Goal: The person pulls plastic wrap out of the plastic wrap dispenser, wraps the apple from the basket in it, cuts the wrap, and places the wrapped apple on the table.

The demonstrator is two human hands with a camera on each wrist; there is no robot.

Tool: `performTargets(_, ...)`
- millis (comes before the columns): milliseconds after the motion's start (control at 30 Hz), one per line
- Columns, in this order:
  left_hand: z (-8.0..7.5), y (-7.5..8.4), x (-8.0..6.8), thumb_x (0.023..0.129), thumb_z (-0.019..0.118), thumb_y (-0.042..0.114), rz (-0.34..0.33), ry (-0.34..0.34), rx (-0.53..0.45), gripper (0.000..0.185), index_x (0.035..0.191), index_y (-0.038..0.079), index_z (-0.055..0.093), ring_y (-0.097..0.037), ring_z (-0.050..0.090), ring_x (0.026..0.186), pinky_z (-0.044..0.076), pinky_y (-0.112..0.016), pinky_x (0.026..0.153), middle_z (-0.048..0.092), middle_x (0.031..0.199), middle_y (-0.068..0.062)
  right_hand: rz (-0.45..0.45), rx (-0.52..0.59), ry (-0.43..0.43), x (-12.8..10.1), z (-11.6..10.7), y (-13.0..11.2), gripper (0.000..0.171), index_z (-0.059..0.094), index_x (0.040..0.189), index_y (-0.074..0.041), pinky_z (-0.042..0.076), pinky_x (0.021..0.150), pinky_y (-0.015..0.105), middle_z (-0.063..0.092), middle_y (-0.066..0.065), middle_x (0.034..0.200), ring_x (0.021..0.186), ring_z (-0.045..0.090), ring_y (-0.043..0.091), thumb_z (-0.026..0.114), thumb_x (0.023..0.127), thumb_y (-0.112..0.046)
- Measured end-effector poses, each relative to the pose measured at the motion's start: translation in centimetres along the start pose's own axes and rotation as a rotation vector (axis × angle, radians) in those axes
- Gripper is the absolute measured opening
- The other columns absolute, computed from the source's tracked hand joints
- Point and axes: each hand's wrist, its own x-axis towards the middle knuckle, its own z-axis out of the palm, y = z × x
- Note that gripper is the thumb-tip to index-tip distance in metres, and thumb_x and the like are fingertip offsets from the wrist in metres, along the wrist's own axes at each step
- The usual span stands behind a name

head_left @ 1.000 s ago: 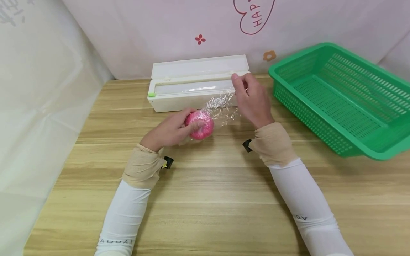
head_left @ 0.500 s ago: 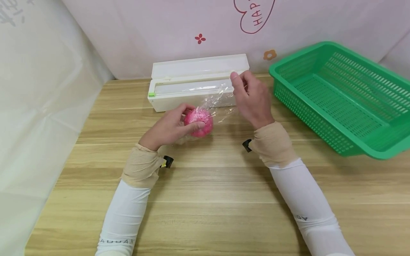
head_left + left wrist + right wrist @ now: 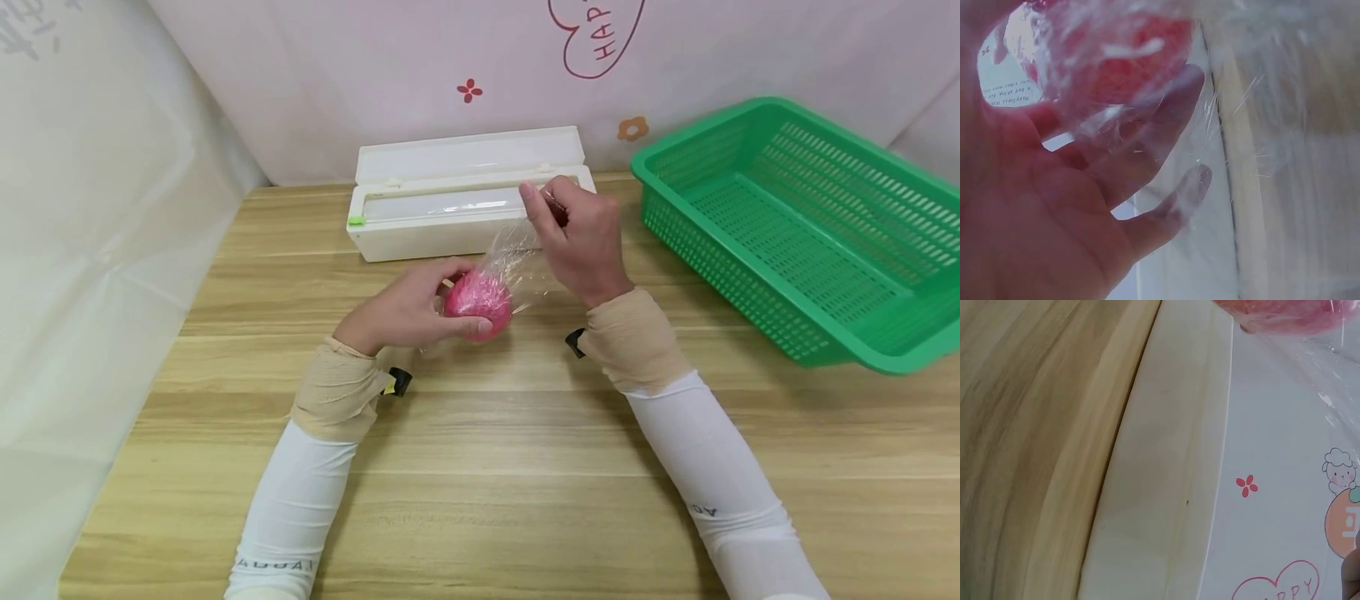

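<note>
Both hands wrapping a pink ball in cling film.
Left hand (image 3: 408, 310) grips the pink ball (image 3: 477, 297) just above the table (image 3: 480, 467); right hand (image 3: 579, 242) pinches the cling film (image 3: 517, 258), now pulled left toward the ball, near the white dispenser box (image 3: 450, 200).

White sleeves with grey lettering, tan wrist wraps, black clips
</note>
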Motion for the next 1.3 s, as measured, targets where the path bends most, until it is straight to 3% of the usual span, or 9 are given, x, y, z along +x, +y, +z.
performTargets(167,-0.1,0.1,-0.1,0.084,0.090,0.039,-0.031,0.030,-0.019,0.079,0.149,0.015,0.052,-0.024,0.065,0.117,0.063,-0.039,0.093,0.064,0.134,-0.005,-0.015,0.031,0.088,0.2,0.1,-0.6,0.036,0.057,0.073,0.005,0.026,0.055,0.017,0.048,0.012,0.058,0.053,0.039,0.017,0.065,0.104,-0.012)
performTargets(333,-0.1,0.3,-0.1,0.079,0.094,0.039,0.007,0.177,-0.014,0.077,0.140,0.010,0.058,-0.022,0.066,0.111,0.063,-0.039,0.089,0.069,0.127,-0.005,0.077,0.018,0.220,0.3,0.2,-1.2,0.039,0.057,0.072,0.007,0.022,0.055,0.017,0.047,0.013,0.056,0.053,0.037,0.017,0.063,0.105,-0.013)
performTargets(533,0.0,1.1,-0.3,0.076,0.097,0.037,0.101,0.362,0.040,0.077,0.137,0.008,0.061,-0.021,0.068,0.105,0.064,-0.040,0.088,0.069,0.129,-0.005,0.220,0.050,0.271,0.6,0.1,-1.5,0.044,0.054,0.069,0.004,0.022,0.054,0.018,0.044,0.007,0.057,0.054,0.034,0.006,0.060,0.106,-0.018)
performTargets(700,0.2,1.7,-0.5,0.073,0.098,0.034,0.180,0.491,0.078,0.074,0.133,0.006,0.063,-0.021,0.067,0.106,0.063,-0.035,0.089,0.069,0.127,-0.007,0.296,0.046,0.258,0.8,-0.1,-1.5,0.043,0.051,0.068,-0.004,0.023,0.054,0.020,0.042,0.001,0.060,0.057,0.033,0.002,0.059,0.107,-0.019)
performTargets(900,0.4,2.1,-0.5,0.071,0.100,0.031,0.289,0.616,0.127,0.074,0.130,0.003,0.064,-0.019,0.067,0.107,0.061,-0.031,0.091,0.071,0.122,-0.010,0.358,0.050,0.217,0.9,-0.1,-1.4,0.040,0.055,0.070,-0.003,0.027,0.055,0.021,0.045,-0.002,0.061,0.057,0.037,0.006,0.060,0.107,-0.018)
performTargets(1067,0.6,2.3,-0.4,0.071,0.099,0.032,0.346,0.680,0.174,0.074,0.130,0.002,0.065,-0.021,0.069,0.105,0.060,-0.034,0.092,0.071,0.120,-0.012,0.422,0.082,0.198,0.9,-0.2,-1.6,0.040,0.052,0.067,-0.010,0.029,0.058,0.022,0.044,-0.003,0.061,0.059,0.039,0.008,0.062,0.105,-0.017)
performTargets(1300,0.8,2.3,-0.2,0.071,0.099,0.033,0.417,0.747,0.214,0.076,0.130,0.000,0.064,-0.024,0.069,0.104,0.049,-0.045,0.097,0.072,0.118,-0.013,0.467,0.100,0.146,0.9,-0.3,-1.9,0.038,0.057,0.070,-0.006,0.031,0.057,0.022,0.048,-0.002,0.063,0.059,0.041,0.009,0.062,0.106,-0.018)
